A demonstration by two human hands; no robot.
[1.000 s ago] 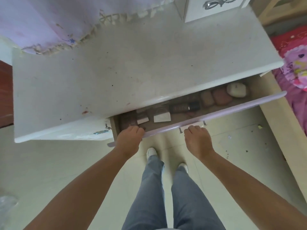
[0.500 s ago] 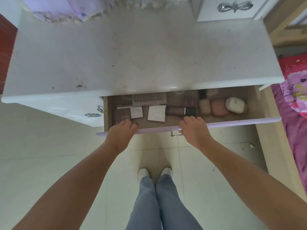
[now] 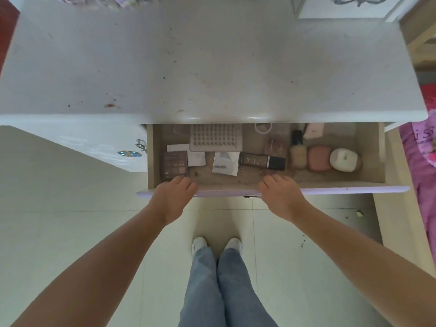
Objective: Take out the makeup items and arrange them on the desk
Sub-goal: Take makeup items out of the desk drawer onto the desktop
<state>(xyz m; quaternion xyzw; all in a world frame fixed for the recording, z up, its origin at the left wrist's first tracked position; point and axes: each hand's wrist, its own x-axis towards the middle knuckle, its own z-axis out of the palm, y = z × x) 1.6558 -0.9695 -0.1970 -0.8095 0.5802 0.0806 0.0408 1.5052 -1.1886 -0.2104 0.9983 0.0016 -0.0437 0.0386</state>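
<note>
Gripping the lilac front edge of the open drawer, both hands curl their fingers over the rim: the left hand near the drawer's left end, the right hand near its middle, well apart from each other. Neither holds a makeup item.

All the makeup lies inside the drawer, none on the white desk above it. Counting from the left: one brown eyeshadow palette just beyond the left fingertips; two pale flat cards beside it, partly overlapping; one clear tray of small dark dots at the back; one white sachet; one dark tube lying on its side, printed with letters; one small clear square case behind the tube; one white ring-shaped piece at the back edge, what it is I cannot tell. Toward the right stand one beige bottle with a dark cap, one pink compact touching it, and one white rounded case just beside that. One pale pink item lies at the back right.

Two white shoes and two blue-jeaned legs show on the tiled floor below.
</note>
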